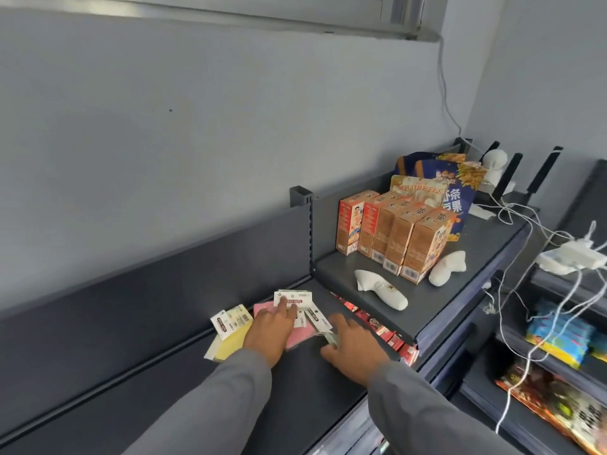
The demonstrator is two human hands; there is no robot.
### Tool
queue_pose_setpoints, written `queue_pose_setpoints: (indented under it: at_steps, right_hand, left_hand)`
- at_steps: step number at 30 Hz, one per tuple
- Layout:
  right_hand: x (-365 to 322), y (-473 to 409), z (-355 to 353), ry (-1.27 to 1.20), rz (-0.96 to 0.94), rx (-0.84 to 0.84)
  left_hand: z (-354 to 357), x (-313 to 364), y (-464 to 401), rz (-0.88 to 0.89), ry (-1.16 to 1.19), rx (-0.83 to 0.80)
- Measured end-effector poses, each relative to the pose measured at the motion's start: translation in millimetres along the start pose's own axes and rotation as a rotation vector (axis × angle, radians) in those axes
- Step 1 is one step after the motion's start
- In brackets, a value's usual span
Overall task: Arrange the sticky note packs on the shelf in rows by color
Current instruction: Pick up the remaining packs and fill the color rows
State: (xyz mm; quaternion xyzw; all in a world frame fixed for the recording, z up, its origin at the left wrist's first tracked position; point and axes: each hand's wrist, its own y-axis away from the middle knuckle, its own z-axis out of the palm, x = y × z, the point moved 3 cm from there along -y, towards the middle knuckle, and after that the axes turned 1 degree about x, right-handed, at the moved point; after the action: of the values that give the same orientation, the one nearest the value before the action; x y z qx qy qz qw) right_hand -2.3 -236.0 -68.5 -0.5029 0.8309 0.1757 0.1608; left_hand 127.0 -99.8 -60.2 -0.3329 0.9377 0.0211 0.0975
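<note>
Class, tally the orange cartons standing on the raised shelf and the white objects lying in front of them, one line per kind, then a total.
Orange cartons: 5
White objects: 2, the long one and the short one
Total: 7

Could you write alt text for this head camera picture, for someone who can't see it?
A person's left hand rests on pink sticky note packs on a dark shelf, beside a yellow pack; the right hand touches a greenish pack. Orange cartons stand on a higher shelf to the right.
</note>
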Motion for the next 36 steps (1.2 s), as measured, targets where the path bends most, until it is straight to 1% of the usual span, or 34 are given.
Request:
queue_pose_setpoints:
  at_steps: [2,5,6,8,10,12,13,15,17,21,23,25,26,28,29,31,34,36]
  right_hand:
    - [4.1,8.2,-2.6,-0.020,-0.028,0.009]
    - [11.7,17.9,-5.5,-0.029,-0.071,0.049]
    - [14.3,20.0,-6.4,-0.035,-0.071,0.065]
    - [15.2,20.3,-8.3,-0.071,-0.072,0.111]
    - [11.2,19.0,-12.9,-0.124,-0.079,0.159]
    - [1.7,21.5,-16.7,-0.216,-0.111,0.183]
    - [-5.2,23.2,-16.8,-0.275,-0.130,0.197]
    - [-21.5,27.6,-15.1,-0.406,-0.176,0.208]
    - [-41.1,35.5,-9.9,-0.518,-0.244,0.200]
    - [-77.3,54.5,9.0,-0.549,-0.357,0.160]
    - [-99.6,69.7,19.2,-0.585,-0.388,0.126]
    - [-122.5,84.3,29.8,-0.649,-0.377,0.050]
    - [-135.3,90.4,35.4,-0.749,-0.326,-0.018]
    - [-163.8,105.6,48.4,-1.039,-0.192,-0.184]
    - [-177.6,114.1,51.7,-1.166,-0.154,-0.239]
    - [-212.1,132.7,61.0,-1.290,-0.154,-0.313]
    - [-265.1,164.5,75.8,-1.269,-0.198,-0.353]
    - [-302.5,186.3,89.9,-1.238,-0.204,-0.334]
  left_hand:
    - [-1.1,-5.5,4.2,-0.048,0.054,0.084]
    - [-10.0,-10.6,15.7,-0.125,0.155,0.159]
    - [-15.2,-9.7,21.0,-0.135,0.198,0.174]
    - [-27.4,-9.2,32.9,-0.172,0.325,0.273]
    - [-35.3,-13.0,44.9,-0.286,0.522,0.379]
    - [-42.3,-17.0,58.1,-0.391,0.771,0.434]
    - [-46.8,-19.0,65.2,-0.416,0.890,0.462]
    - [-56.7,-20.3,81.9,-0.465,1.108,0.481]
    - [-64.4,-21.7,105.4,-0.503,1.238,0.475]
    - [-66.8,-34.1,162.4,-0.610,1.280,0.522]
    - [-62.2,-46.7,194.8,-0.674,1.273,0.523]
    - [-57.2,-60.4,224.4,-0.717,1.294,0.525]
    - [-53.8,-68.1,238.8,-0.731,1.299,0.534]
    - [-49.0,-80.8,266.4,-0.760,1.292,0.549]
    - [-50.0,-84.1,277.9,-0.771,1.292,0.555]
    - [-52.6,-94.3,306.3,-0.793,1.299,0.600]
    - [-56.5,-118.8,353.3,-0.803,1.218,0.688]
    - [-58.0,-140.6,389.7,-0.797,1.161,0.694]
